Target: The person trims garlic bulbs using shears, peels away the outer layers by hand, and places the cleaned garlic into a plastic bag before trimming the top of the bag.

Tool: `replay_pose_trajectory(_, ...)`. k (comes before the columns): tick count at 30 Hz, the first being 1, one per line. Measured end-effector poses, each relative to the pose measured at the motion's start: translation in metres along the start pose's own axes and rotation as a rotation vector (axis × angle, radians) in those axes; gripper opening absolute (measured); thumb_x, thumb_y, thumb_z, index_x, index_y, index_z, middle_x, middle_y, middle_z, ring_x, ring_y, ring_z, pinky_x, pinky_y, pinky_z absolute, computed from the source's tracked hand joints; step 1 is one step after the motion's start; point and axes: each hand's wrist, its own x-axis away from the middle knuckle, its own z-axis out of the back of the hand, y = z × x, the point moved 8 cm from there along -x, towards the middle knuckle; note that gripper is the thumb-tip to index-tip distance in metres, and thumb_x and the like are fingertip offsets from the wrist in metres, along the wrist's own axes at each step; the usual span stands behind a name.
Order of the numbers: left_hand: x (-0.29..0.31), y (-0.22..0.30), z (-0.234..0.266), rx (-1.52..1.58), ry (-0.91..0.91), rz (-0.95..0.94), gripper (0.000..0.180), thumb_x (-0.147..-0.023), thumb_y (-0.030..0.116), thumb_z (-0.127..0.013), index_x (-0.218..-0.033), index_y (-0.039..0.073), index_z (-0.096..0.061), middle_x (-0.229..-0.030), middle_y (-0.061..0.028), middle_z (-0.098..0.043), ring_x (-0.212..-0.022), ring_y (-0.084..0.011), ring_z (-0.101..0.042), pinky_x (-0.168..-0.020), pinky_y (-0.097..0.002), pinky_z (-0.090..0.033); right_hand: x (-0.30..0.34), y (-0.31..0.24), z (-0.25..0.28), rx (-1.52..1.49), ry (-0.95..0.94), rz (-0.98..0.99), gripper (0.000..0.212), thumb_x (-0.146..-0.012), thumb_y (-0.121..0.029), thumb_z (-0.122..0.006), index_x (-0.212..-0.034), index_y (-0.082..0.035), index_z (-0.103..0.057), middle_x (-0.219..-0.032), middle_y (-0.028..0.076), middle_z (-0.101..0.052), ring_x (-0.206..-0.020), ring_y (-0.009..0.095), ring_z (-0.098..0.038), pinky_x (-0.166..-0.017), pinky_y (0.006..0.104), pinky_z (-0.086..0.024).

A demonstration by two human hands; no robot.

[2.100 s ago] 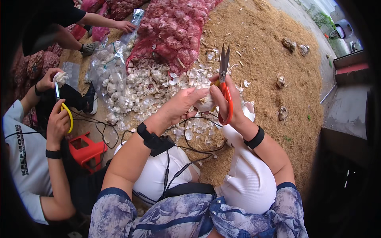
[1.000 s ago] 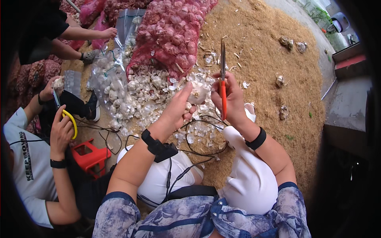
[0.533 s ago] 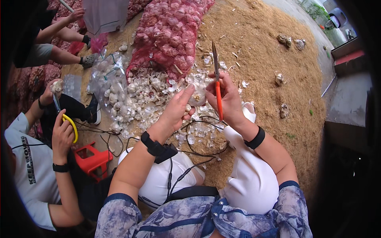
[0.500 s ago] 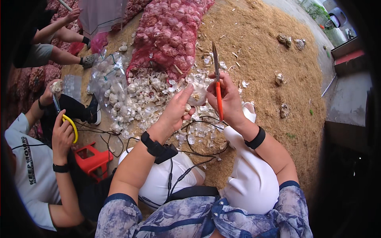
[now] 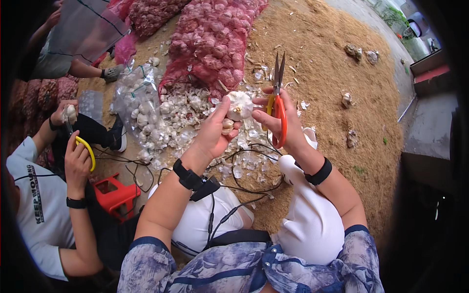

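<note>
In front of me my left hand (image 5: 209,133) grips a white garlic bulb (image 5: 240,105) between thumb and fingers, its trimmed end toward me. A smaller garlic piece (image 5: 227,127) rests against the fingers just below it. My right hand (image 5: 291,128) holds scissors (image 5: 280,105) with orange and yellow handles, blades pointing away from me and slightly parted. The right fingertips come close to the bulb's right side; I cannot tell whether they touch. Beneath my hands spreads a heap of garlic bulbs and papery skins (image 5: 188,113).
Pink mesh sacks of garlic (image 5: 212,44) lie ahead, beside a clear bag of bulbs (image 5: 141,107). At left, a co-worker (image 5: 46,195) trims garlic near a red stool (image 5: 117,195). Black cables (image 5: 234,154) cross before my knees. Another person holds a translucent sheet (image 5: 88,29). Chaff covers the floor (image 5: 317,58).
The scissors have turned from edge-on to show both handles, with the blades slightly parted. The bulb now faces me more fully. At upper left, the person's translucent sheet has shifted.
</note>
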Motion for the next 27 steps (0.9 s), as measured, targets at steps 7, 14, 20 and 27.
replay_pose_trajectory(7,0.001,-0.003,-0.017,0.122,-0.123,0.045,0.042,-0.099,0.048,-0.048,-0.111,0.009,-0.058,-0.090,-0.0028,-0.060,-0.065,-0.0109,-0.047,-0.047,-0.0193,-0.035,-0.005,0.017,0.017,0.036,-0.017,-0.067,0.047,-0.075,0.003,-0.066,-0.117,-0.005,-0.047,-0.077,-0.003,-0.051,-0.070,0.006,-0.052,-0.059,0.0206,-0.042)
replay_pose_trajectory(14,0.001,0.004,-0.015,0.256,-0.168,0.114,0.043,-0.098,0.046,-0.049,-0.115,0.008,-0.058,-0.092,-0.0036,-0.060,-0.066,-0.0121,-0.045,-0.043,-0.0197,-0.031,-0.010,0.007,0.045,0.154,0.134,0.026,0.053,-0.076,0.003,-0.065,-0.125,-0.006,-0.048,-0.102,0.008,-0.065,-0.082,0.009,-0.058,-0.068,0.0231,-0.048)
replay_pose_trajectory(20,0.004,-0.009,-0.016,0.010,-0.161,0.122,0.042,-0.099,0.047,-0.046,-0.116,0.011,-0.059,-0.092,-0.0016,-0.065,-0.062,-0.0081,-0.049,-0.044,-0.0176,-0.033,-0.003,-0.009,0.013,-0.044,0.047,0.073,0.049,-0.079,-0.001,-0.072,-0.122,-0.006,-0.049,-0.096,0.006,-0.063,-0.078,0.009,-0.059,-0.067,0.0228,-0.049)
replay_pose_trajectory(27,0.011,0.000,-0.029,0.049,-0.218,0.111,0.041,-0.100,0.046,-0.046,-0.116,0.011,-0.059,-0.090,-0.0013,-0.066,-0.060,-0.0071,-0.051,-0.044,-0.0171,-0.034,-0.007,0.005,0.045,0.151,0.130,0.003,0.048,-0.079,-0.002,-0.071,-0.122,-0.005,-0.049,-0.093,0.005,-0.062,-0.077,0.009,-0.059,-0.068,0.0225,-0.049)
